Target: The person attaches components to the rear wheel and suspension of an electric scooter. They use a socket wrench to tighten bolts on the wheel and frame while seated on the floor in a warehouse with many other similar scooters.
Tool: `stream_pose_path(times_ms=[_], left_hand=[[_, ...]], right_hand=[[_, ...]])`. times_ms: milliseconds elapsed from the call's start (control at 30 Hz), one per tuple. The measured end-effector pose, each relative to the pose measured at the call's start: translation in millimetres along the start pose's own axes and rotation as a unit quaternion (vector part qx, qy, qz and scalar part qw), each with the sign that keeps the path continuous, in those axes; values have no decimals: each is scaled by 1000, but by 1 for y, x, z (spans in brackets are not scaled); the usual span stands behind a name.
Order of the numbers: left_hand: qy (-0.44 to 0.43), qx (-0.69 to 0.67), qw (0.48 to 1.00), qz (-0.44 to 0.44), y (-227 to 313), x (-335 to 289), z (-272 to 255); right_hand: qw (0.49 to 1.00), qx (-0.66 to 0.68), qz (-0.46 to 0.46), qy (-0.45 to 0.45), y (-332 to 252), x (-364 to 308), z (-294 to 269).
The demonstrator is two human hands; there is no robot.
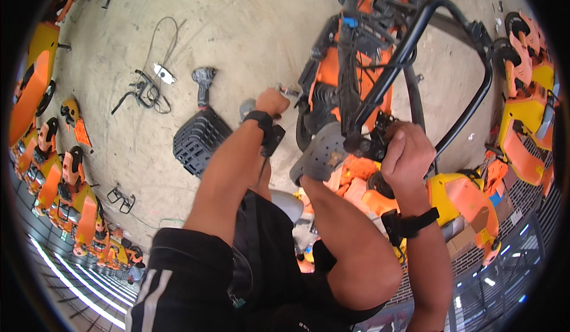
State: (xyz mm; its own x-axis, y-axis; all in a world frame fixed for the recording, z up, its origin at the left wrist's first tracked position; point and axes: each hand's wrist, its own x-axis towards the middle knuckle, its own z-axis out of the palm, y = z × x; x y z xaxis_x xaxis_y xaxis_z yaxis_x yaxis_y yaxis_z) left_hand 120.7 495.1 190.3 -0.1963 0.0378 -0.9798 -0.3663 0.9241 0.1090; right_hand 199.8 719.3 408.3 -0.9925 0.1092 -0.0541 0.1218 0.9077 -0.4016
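A partly dismantled orange-and-black scooter lies on the concrete floor, with a bent black tube frame rising over it. My left hand is closed around a small metal tool whose end points at the scooter's near left side; its kind is too small to tell. At the black bracket by the foot of the tube, my right hand is curled with the thumb bent over. Its fingertips and whatever they pinch are hidden. My grey clog presses against the scooter's near end.
A grey cordless driver lies beyond a black plastic basket on the left. Farther left are a black bent bar and cable with a white box. Orange-and-yellow scooters line the left; more machines stand right.
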Motion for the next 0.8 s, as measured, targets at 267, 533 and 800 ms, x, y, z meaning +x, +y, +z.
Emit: stream_pose_path(times_ms=[267,533,800], left_hand=[[-30,-18,995,-91,2,11,-15],[42,103,994,-24,2,-5,1],[91,129,987,-24,3,-11,12]], right_hand=[[999,-11,15,26,-5,9,0],[999,-20,26,26,-8,-5,5],[999,-29,30,22,-5,-4,9]])
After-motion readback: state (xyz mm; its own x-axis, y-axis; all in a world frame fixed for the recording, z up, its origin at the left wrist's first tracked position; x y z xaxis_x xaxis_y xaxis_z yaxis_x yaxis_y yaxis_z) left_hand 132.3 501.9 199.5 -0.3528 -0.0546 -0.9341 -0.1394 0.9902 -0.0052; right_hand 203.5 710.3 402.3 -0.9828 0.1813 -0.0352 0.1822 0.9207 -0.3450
